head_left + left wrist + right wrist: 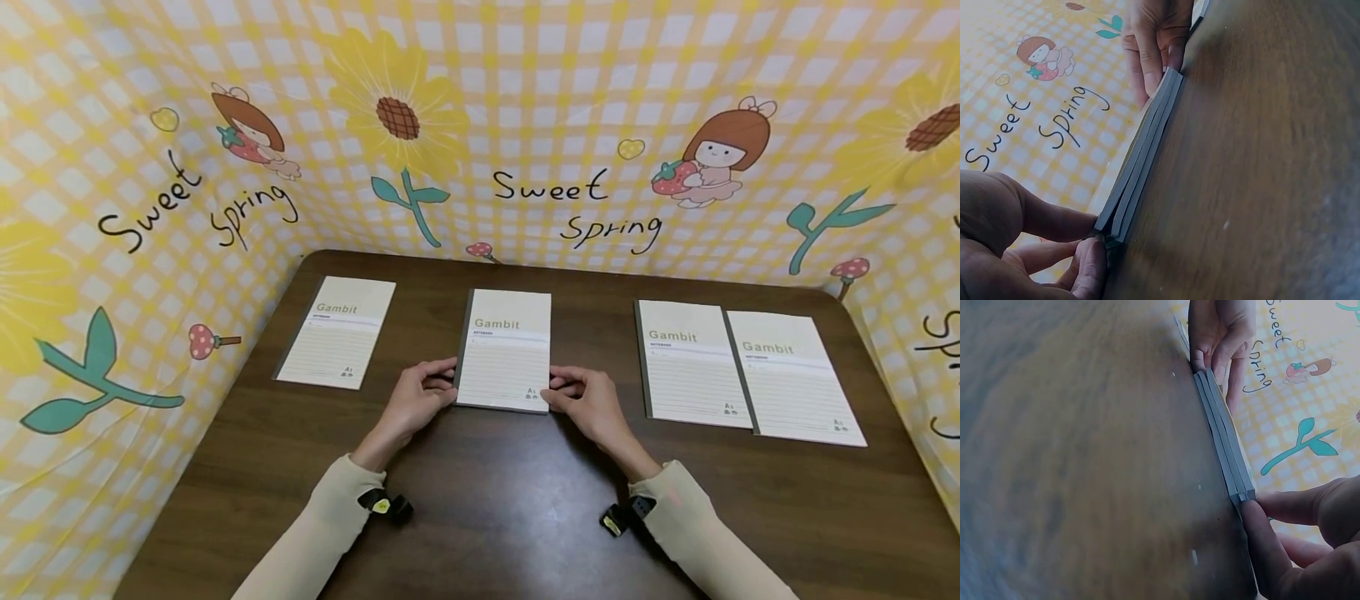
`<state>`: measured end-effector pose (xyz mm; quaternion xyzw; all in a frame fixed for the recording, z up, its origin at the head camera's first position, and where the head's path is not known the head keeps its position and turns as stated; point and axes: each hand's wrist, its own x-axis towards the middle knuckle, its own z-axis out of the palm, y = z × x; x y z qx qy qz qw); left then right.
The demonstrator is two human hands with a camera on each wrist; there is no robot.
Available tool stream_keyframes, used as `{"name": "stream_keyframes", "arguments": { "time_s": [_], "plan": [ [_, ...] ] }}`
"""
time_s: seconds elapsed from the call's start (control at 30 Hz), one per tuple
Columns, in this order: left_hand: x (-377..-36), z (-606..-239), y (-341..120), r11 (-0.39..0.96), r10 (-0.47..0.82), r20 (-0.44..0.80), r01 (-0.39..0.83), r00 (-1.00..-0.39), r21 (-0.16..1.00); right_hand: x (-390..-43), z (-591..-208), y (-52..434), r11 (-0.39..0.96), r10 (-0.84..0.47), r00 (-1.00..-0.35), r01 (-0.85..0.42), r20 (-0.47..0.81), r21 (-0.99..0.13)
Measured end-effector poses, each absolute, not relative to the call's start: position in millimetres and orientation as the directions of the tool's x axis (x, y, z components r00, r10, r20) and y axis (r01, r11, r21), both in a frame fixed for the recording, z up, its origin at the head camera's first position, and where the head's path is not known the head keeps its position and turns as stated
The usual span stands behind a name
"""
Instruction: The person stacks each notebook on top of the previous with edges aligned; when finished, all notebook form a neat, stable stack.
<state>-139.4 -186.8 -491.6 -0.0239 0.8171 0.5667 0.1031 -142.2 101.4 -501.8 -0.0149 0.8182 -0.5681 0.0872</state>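
- A yellow-checked backdrop printed with sunflowers, cartoon girls and the words "Sweet Spring" wraps around three sides of the scene.
- A dark wood-grain table fills the lower part of the head view and carries every notebook in sight.
- Two "Gambit" notebooks lie side by side at the right of the table, the right-hand one slightly overlapping its neighbour, both well apart from the hands.
- A single "Gambit" notebook lies flat at the left of the table, apart from the centre stack.
- The centre stack of notebooks sits in the middle of the table, cover up, directly between the two hands; the wrist views show it as several grey-edged notebooks lying one on another, edges roughly aligned.
- The left hand grasps the stack's lower left corner, thumb and fingers curled against the stack's edge, as the left wrist view shows up close.
- The right hand grasps the stack's lower right corner in the same way, its thumb pressed along the edge in the right wrist view.
- Cream sleeves cover both forearms, each with a small black wrist-worn device by the cuff.
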Motion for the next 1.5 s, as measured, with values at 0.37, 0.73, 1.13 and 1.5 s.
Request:
{"name": "stream_keyframes", "arguments": {
  "time_s": [0.37,0.73,1.13,1.5],
  "plan": [
    [-140.8,-486.5,-184.7,0.418,0.061,-0.170,-0.129,-0.984,0.899,-148.0,-498.6,102.5,0.399,-0.166,-0.980,0.034,-0.108,-0.916],
    [-140.5,-486.7,-184.7,0.406,0.062,-0.158,-0.120,-0.985,0.906,-154.4,-478.2,115.5,0.554,-0.314,-0.941,-0.070,-0.130,-0.830],
    [-130.4,-478.7,-219.5,0.485,0.089,-0.066,-0.015,-0.994,0.875,-163.5,-453.2,99.9,0.664,-0.413,-0.908,-0.351,0.067,-0.661],
    [-106.4,-477.6,-285.3,0.742,0.056,0.226,0.192,-0.973,0.642,-172.2,-465.2,47.9,0.574,-0.631,-0.766,-0.565,0.119,-0.593]
  ]
}}
